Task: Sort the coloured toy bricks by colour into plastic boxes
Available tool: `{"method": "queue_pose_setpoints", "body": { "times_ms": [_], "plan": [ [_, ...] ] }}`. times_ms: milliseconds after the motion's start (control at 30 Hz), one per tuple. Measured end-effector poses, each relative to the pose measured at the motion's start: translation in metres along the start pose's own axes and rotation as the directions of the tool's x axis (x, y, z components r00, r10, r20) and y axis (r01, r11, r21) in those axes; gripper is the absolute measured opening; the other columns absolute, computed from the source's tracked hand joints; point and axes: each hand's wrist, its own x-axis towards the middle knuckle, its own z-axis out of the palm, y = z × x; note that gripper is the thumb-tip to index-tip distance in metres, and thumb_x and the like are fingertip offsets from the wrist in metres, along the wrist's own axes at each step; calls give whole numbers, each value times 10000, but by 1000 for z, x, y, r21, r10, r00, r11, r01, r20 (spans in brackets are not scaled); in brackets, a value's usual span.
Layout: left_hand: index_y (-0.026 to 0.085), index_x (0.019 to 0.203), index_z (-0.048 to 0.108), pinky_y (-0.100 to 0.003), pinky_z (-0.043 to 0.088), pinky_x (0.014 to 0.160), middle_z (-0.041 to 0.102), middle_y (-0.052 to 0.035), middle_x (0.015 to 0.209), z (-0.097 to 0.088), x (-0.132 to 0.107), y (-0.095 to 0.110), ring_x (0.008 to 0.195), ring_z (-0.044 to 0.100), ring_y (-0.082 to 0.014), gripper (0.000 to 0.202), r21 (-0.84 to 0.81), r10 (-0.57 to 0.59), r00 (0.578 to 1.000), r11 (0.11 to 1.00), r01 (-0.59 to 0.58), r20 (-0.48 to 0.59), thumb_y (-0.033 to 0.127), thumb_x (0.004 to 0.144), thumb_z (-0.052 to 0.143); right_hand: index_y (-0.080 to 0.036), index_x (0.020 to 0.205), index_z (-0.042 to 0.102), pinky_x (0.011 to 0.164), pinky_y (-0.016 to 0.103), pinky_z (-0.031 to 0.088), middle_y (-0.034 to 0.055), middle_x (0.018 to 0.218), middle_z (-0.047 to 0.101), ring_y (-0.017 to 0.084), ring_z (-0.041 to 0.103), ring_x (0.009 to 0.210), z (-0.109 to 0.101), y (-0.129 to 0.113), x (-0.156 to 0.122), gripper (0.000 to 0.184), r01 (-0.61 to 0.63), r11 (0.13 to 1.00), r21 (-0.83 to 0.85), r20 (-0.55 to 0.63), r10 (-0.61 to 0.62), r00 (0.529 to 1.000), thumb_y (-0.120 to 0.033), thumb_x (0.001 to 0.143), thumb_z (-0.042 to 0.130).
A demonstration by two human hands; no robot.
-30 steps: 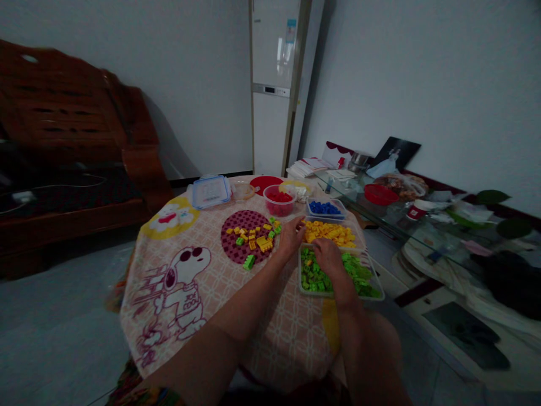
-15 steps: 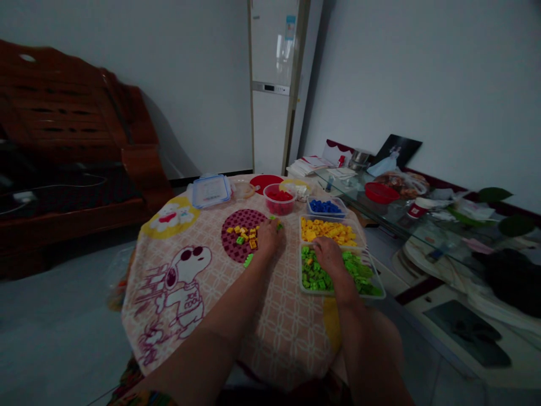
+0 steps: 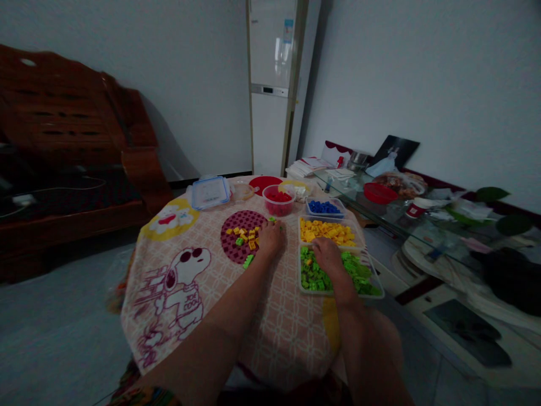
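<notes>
Head view: left hand [image 3: 271,237] palm-down

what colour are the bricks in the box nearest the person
The bricks are mostly green, best seen in the head view.

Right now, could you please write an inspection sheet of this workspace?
Surface: patterned tablecloth with purple circle.
Things: yellow blocks, green blocks, blue blocks and red pieces in containers; loose yellow and green ones on or beside the circle.
Clutter: papers, red bowl, paper cup on glass table.
Grips: left grip at the circle's right edge; right grip at the yellow-green border; holds unclear.
Cables: pale cord on bench.
Surroundings: tall white appliance.
</notes>
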Motion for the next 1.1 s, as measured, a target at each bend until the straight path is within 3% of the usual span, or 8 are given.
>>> {"method": "queue_pose_setpoints", "body": {
  "times_ms": [233,500,667,900,967,1100],
  "plan": [
    [168,1223,708,-427,443,1049,669,-154,1323,1,-3,-3,1244,568,-309,338,-53,64,998,996,-66,-28,228,965,498,-145,968,736,855,288,380,125,1038,740,217,624,982,-2,-2,1,207,-11,1000,-1,31,11,999,-140,954,530],
    [165,1302,696,-444,436,1128,681,-134,1360,8,-2,-5,1268,591,-278,476,-199,144,978,965,-173,-148,80,873,507,-152,962,729,868,286,377,118,1049,743,214,623,995,1,1,1,199,-1,1000,1,18,1,1000,-133,949,531],
    [175,1276,722,-439,474,1133,712,-121,1315,16,6,10,1241,632,-242,523,-379,231,945,873,-306,-232,29,833,483,-156,955,725,850,290,373,118,1034,743,212,618,964,2,1,0,211,15,1000,-5,-12,-15,1000,-141,961,516],
    [224,1332,697,-431,452,1181,726,-88,1309,24,5,36,1293,618,-205,551,-568,415,896,705,-425,-156,50,863,467,-151,937,727,842,289,381,119,1009,736,212,627,945,0,-1,0,218,8,1000,-16,3,-8,1000,-133,964,512],
    [224,1326,701,-430,469,1164,730,-88,1303,25,3,34,1274,633,-207,555,-563,364,915,725,-397,-176,48,857,462,-153,931,729,841,290,382,121,1009,736,215,627,945,-1,-2,0,216,1,1000,-16,2,-1,1000,-138,964,516],
    [189,1260,730,-409,496,1121,736,-102,1279,16,4,14,1220,660,-231,531,-424,151,959,872,-243,-240,28,821,478,-158,913,727,834,289,381,123,1004,733,211,620,926,-2,-2,-1,211,-9,1000,-12,-1,9,1000,-147,963,522]
  ]
}}
